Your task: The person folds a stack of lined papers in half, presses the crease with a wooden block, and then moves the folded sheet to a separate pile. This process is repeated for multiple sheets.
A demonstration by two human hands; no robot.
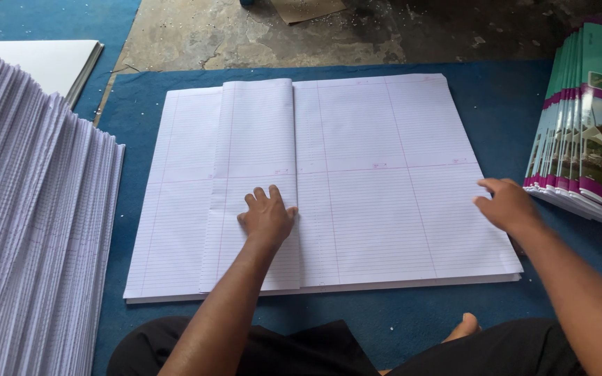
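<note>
A fanned stack of folded ruled sheets [36, 209] occupies the left side of the scene. Beyond it, at far left, lies a white board [47, 63]. A blue mat [510, 111] covers the floor; bare concrete floor [357, 31] shows at the far edge, with a brown cardboard piece [306, 8] on it. A stack of colourful printed covers [587, 132] sits at right.

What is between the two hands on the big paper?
Only bare ruled paper lies between the left hand and right hand, seen in the head view.
</note>
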